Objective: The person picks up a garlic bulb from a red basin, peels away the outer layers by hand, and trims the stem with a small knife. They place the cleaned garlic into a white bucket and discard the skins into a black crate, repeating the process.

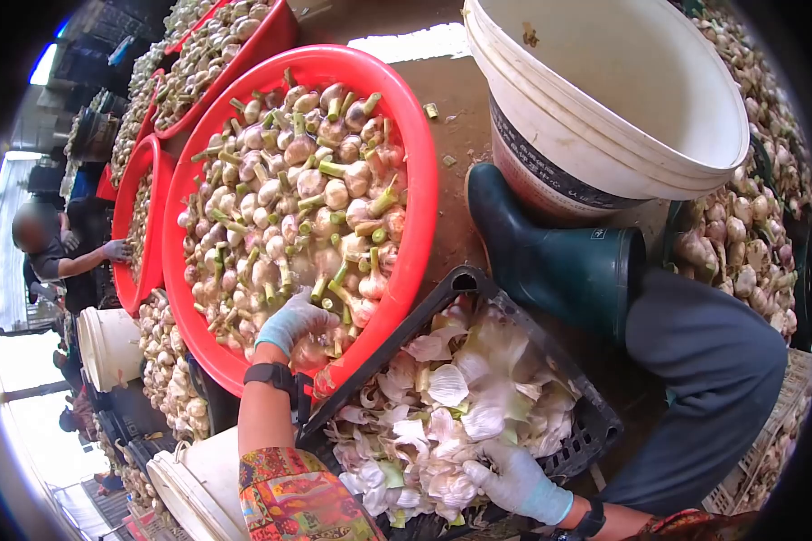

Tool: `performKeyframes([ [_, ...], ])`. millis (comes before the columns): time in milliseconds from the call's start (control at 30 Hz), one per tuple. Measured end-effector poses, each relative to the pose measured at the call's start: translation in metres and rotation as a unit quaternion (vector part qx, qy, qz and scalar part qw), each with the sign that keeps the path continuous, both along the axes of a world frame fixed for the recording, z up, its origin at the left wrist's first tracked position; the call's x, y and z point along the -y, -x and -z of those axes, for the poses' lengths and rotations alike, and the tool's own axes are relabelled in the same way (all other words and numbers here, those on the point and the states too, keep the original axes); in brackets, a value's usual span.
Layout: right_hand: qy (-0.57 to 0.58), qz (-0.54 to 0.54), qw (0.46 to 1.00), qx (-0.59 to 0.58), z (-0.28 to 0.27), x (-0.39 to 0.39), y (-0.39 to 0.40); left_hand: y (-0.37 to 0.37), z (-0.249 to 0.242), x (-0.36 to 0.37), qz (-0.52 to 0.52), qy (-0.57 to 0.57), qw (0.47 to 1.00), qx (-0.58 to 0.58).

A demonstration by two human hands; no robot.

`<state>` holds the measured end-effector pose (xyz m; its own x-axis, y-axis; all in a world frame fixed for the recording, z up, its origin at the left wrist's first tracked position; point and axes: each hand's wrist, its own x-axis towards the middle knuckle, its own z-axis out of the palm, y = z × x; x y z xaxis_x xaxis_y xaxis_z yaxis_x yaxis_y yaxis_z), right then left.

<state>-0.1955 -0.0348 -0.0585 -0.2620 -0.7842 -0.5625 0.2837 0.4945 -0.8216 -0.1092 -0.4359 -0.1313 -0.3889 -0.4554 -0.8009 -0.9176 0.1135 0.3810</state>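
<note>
My left hand [299,323], in a pale glove with a dark watch at the wrist, reaches over the near edge of a red tub [425,171]. Many garlic bulbs [284,194] with short green stems fill this tub, and the hand's fingertips are among them; what they grip is hidden. My right hand [519,482], also gloved, rests at the lower edge of a heap of peeled skins [448,383] in a black crate [595,419]. Its thumb and fingers are apart, and nothing shows between them.
A white bucket [559,99] stands beyond a green boot [559,248] at the right. More garlic [740,234] lies behind it. At the far left a co-worker [59,248] reaches into another red tub [153,261]. White buckets [113,347] stand at lower left.
</note>
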Motion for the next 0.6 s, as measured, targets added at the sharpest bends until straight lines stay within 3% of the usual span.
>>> performKeyframes([
  [67,0.020,-0.026,0.998,-0.061,0.005,-0.004,-0.006,-0.003,0.001,-0.013,-0.003,-0.006,1.000,-0.005],
  [167,-0.012,-0.034,0.999,-0.021,-0.008,-0.001,0.000,0.007,-0.033,-0.033,-0.009,0.080,0.995,-0.053],
  [233,-0.015,-0.056,0.998,-0.036,-0.011,-0.005,0.002,0.007,-0.049,-0.030,-0.037,-0.079,0.995,0.038],
  [267,0.018,-0.042,0.998,-0.053,-0.008,-0.009,0.000,0.002,-0.058,-0.039,-0.119,-0.123,0.985,0.003],
  [300,0.053,-0.026,0.996,-0.070,-0.006,-0.011,-0.003,0.007,-0.080,-0.054,-0.112,-0.082,0.990,0.025],
  [400,0.081,-0.013,0.992,-0.099,-0.007,-0.018,-0.004,-0.023,-0.078,-0.061,-0.205,-0.084,0.971,-0.094],
  [433,0.075,-0.027,0.991,-0.106,-0.008,-0.021,-0.002,-0.027,-0.086,-0.068,-0.193,0.006,0.975,-0.106],
  [500,0.080,-0.025,0.991,-0.109,-0.008,-0.023,0.001,-0.055,-0.069,-0.045,-0.332,0.022,0.912,-0.240],
  [567,0.075,-0.035,0.991,-0.100,-0.012,-0.029,0.000,-0.092,-0.050,-0.005,-0.368,0.084,0.896,-0.235],
  [600,0.063,-0.046,0.992,-0.104,-0.014,-0.028,0.001,-0.081,-0.066,-0.017,-0.363,0.106,0.903,-0.203],
])
